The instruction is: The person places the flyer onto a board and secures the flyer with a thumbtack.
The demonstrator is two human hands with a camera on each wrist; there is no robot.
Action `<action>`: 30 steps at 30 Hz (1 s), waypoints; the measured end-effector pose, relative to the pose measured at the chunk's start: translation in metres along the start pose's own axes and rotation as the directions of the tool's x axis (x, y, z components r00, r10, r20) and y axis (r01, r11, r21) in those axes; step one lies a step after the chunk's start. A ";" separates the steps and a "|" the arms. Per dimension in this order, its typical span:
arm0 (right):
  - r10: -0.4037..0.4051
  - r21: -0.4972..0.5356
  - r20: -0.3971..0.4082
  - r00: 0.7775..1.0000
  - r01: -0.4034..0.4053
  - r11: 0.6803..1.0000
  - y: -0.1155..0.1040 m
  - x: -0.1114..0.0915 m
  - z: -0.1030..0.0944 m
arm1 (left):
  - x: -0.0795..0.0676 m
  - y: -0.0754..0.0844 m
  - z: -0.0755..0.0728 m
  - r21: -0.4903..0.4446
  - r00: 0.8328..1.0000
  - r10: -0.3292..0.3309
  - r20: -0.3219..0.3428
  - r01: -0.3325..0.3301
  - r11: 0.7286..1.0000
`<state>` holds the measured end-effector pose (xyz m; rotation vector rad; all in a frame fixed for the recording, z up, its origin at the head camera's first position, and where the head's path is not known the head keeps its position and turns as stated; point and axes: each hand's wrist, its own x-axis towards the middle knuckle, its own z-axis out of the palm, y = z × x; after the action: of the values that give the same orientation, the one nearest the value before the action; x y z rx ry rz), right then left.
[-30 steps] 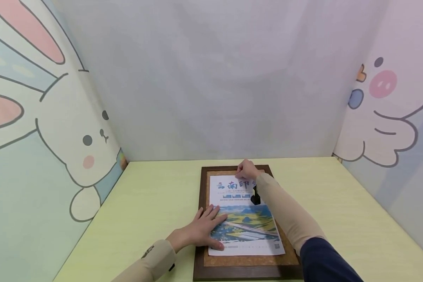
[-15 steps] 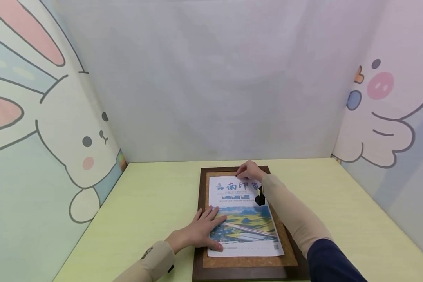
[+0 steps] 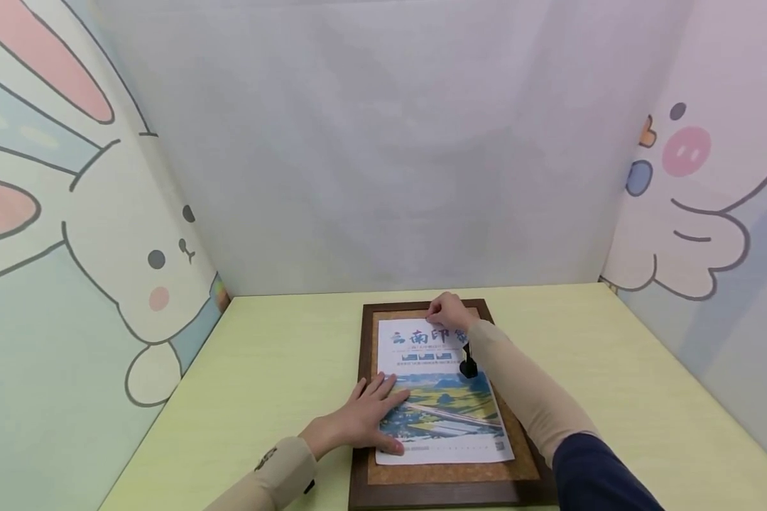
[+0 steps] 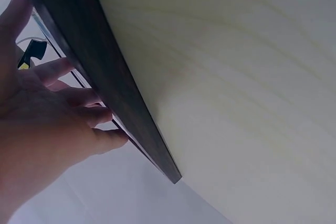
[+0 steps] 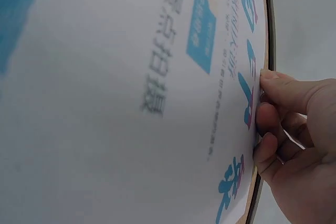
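Note:
A printed poster [image 3: 450,390] with blue Chinese lettering and a landscape picture lies on a cork board [image 3: 447,474] in a dark brown wooden frame [image 3: 447,493]. My left hand [image 3: 358,419] presses its left side flat, fingers spread, the wrist outside the frame. At the poster's top edge, my right hand [image 3: 449,312] has its thumb and fingers curled together in a pinch. Whatever small thing is between those fingertips is mostly hidden, also in the right wrist view, where the hand [image 5: 299,135] touches the poster's lettered edge.
The board rests on a pale yellow-green table [image 3: 281,355], its far end near a grey-white back wall [image 3: 383,177]. Side panels carry a cartoon rabbit [image 3: 128,270] and a white cartoon animal [image 3: 697,199]. A small black device [image 3: 468,365] hangs at the right wrist.
The right hand stays at the poster's top edge, its wrist shifting slightly right and then back a little. A small dark spot showed at its fingertips half a second ago. The left hand holds still.

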<state>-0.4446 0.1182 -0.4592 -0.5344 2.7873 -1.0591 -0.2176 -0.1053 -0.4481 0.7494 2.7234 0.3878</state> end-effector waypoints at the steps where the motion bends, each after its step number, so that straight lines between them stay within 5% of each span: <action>1: -0.014 -0.013 -0.002 1.000 0.014 1.000 0.000 0.001 0.001 | 0.000 0.000 0.000 -0.001 1.000 -0.002 0.000 0.002 1.000; 20: 0.144 0.061 0.051 0.988 -0.147 0.987 0.010 0.006 -0.004 | 0.004 0.005 0.003 0.002 0.999 0.030 0.019 -0.030 1.000; 30: 0.104 0.096 -0.063 0.993 -0.097 0.991 0.012 -0.018 -0.017 | 0.009 0.006 -0.001 0.034 0.999 0.029 0.017 -0.030 0.999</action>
<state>-0.4354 0.1436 -0.4547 -0.3497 2.7718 -1.1990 -0.2228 -0.0955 -0.4476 0.7996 2.7130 0.3404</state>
